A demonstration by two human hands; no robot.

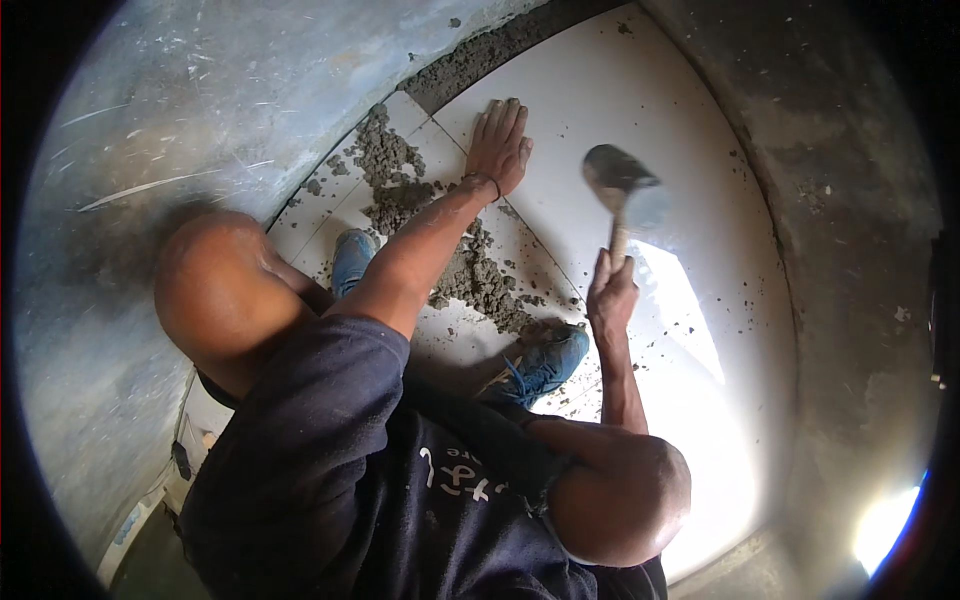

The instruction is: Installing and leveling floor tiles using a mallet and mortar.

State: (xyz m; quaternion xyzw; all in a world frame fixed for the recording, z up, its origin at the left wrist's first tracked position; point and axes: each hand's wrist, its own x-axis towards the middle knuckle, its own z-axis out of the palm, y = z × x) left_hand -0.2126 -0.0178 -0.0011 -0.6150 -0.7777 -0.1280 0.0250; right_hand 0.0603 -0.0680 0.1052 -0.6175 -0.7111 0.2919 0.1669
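My left hand (498, 148) lies flat on a large white floor tile (590, 90), close to its left edge, fingers stretched toward the far side. In my right hand (612, 290) is a mallet, its pale handle (619, 240) wrapped by my fingers. The mallet's dark head (620, 170) is over the tile to the right of my left hand and looks blurred; whether it touches the tile I cannot tell. Clumps of wet grey mortar (480, 285) lie along the tile joint between my feet, with more mortar (385, 150) left of my left hand.
Grey plastered walls rise at the left (110, 250) and right (850, 200). A strip of mortar (480, 55) runs along the far tile edge. My blue shoes (545, 362) stand among the clumps. Bright light falls on the tiles at right, and crumbs are scattered across them.
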